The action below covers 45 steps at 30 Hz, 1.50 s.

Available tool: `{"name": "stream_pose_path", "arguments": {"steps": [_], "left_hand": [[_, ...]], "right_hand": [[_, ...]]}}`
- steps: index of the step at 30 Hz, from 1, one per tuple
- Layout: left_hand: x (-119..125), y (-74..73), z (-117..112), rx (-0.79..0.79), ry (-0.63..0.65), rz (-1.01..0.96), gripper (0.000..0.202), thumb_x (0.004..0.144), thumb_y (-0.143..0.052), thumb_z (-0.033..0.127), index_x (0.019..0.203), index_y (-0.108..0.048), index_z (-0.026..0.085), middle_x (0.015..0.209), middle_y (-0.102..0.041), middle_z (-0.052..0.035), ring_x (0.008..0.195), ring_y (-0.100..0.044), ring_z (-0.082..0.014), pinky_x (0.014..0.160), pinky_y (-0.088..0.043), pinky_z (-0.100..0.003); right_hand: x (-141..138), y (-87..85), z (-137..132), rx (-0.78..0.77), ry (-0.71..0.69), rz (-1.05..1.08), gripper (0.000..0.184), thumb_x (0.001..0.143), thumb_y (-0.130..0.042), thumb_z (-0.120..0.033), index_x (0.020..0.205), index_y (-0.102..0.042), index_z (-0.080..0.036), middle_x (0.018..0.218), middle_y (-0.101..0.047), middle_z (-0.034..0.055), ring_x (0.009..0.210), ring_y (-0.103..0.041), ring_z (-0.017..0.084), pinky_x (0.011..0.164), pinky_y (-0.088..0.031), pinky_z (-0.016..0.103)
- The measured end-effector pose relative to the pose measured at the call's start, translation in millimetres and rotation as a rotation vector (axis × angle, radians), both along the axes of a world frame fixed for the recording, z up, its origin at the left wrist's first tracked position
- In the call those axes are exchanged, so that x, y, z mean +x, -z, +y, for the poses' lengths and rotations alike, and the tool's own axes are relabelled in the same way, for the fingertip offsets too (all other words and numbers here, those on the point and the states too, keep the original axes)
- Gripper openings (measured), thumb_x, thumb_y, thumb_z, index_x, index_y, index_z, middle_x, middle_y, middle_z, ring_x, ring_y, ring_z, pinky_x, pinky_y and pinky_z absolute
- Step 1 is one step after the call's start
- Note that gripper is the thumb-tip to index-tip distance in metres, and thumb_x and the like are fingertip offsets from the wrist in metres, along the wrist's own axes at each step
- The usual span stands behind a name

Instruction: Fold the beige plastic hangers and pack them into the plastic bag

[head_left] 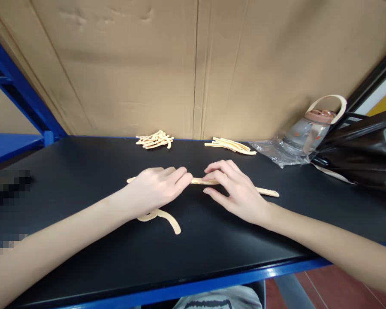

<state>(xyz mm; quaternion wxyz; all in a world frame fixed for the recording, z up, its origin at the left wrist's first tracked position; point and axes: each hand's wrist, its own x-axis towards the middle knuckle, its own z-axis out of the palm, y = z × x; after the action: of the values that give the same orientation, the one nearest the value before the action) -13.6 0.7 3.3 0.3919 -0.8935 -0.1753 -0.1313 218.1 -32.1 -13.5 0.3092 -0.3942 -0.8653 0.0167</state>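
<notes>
A long, pale, straight strip with small slots (199, 181) lies crosswise in front of me, with a small hole near its right end. My left hand (161, 186) is closed over its left part, fingers curled down and fingertips hidden beneath the hand. My right hand (234, 189) arches over the strip's right half with thumb and fingers apart; the index fingertip is at the strip, and whether it presses on it I cannot tell. Below my left wrist rests a pale curved piece (170, 219), partly hidden by the hand.
At the back of the black table (116, 266) lie a heap of curved pale pieces (154, 139) and a bundle of straight pale strips (230, 146). To the right are a clear plastic bag (270, 150), a handled bottle (309, 128) and a black bag (366, 146). Cardboard (131, 68) stands behind.
</notes>
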Motion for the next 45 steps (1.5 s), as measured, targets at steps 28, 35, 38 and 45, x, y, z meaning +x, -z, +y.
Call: {"name": "stream_pose_path", "arguments": {"steps": [28,35,38,45], "left_hand": [[-3.3,7.1,21.9,-0.176,-0.125,0.011,0.011,0.089,-0.043,0.012,0.09,-0.053,0.017,0.074,-0.059,-0.0003,0.066,-0.059,-0.015,0.05,-0.037,-0.026],[-3.2,2.9,18.3,-0.272,-0.172,-0.014,0.012,0.091,-0.043,0.015,0.092,-0.055,0.016,0.077,-0.06,-0.0021,0.07,-0.06,-0.0176,0.05,-0.035,-0.026],[-5.9,-0.6,17.2,-0.421,-0.211,-0.067,0.013,0.094,-0.042,0.02,0.094,-0.055,0.018,0.08,-0.061,-0.0016,0.076,-0.06,-0.0175,0.054,-0.037,-0.025],[-8.4,-0.1,22.0,-0.764,-0.21,-0.113,0.024,0.096,-0.043,0.042,0.093,-0.053,0.02,0.084,-0.058,0.0005,0.078,-0.058,-0.0156,0.061,-0.041,-0.023]], "right_hand": [[-14.2,0.4,-20.3,-0.005,-0.464,-0.33,0.043,0.096,-0.045,-0.04,0.13,-0.051,-0.014,0.138,-0.053,0.0099,0.13,-0.044,0.021,0.105,-0.038,0.036],[-9.1,-5.3,-20.5,0.003,-0.332,-0.262,0.032,0.097,-0.044,-0.037,0.09,-0.068,-0.016,0.091,-0.071,0.0068,0.085,-0.064,0.017,0.078,-0.048,0.03],[-4.9,-6.0,-17.6,0.0,-0.233,-0.27,0.029,0.094,-0.05,-0.037,0.102,-0.066,-0.015,0.085,-0.067,0.0055,0.077,-0.06,0.017,0.072,-0.048,0.03],[0.5,-3.1,-11.2,-0.054,-0.221,-0.29,0.02,0.096,-0.047,-0.023,0.101,-0.065,-0.018,0.096,-0.061,0.0041,0.085,-0.058,0.015,0.077,-0.049,0.027]]}}
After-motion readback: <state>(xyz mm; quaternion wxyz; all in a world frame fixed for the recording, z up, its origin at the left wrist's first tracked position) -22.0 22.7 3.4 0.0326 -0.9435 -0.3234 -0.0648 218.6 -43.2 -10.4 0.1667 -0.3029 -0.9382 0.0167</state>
